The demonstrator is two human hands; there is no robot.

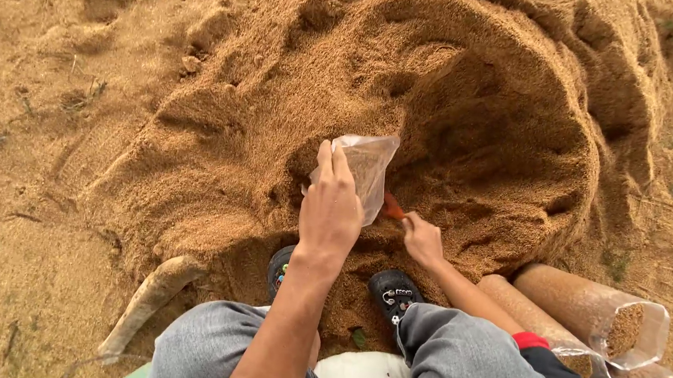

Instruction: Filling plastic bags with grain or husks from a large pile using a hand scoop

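My left hand (329, 208) grips the mouth of a small clear plastic bag (368, 171) and holds it upright against a big heap of sawdust-like brown grain (448, 118). My right hand (421, 238) is closed on an orange scoop (391, 207) whose tip pokes under the bag, low in the hollow dug into the heap. Some brown material shows inside the bag.
Filled clear bags packed into cylinders (584, 305) lie at the right by my knee. One long packed bag (146, 298) lies at the lower left. My dark shoes (394, 292) rest at the foot of the heap, and sandy ground (31, 158) spreads to the left.
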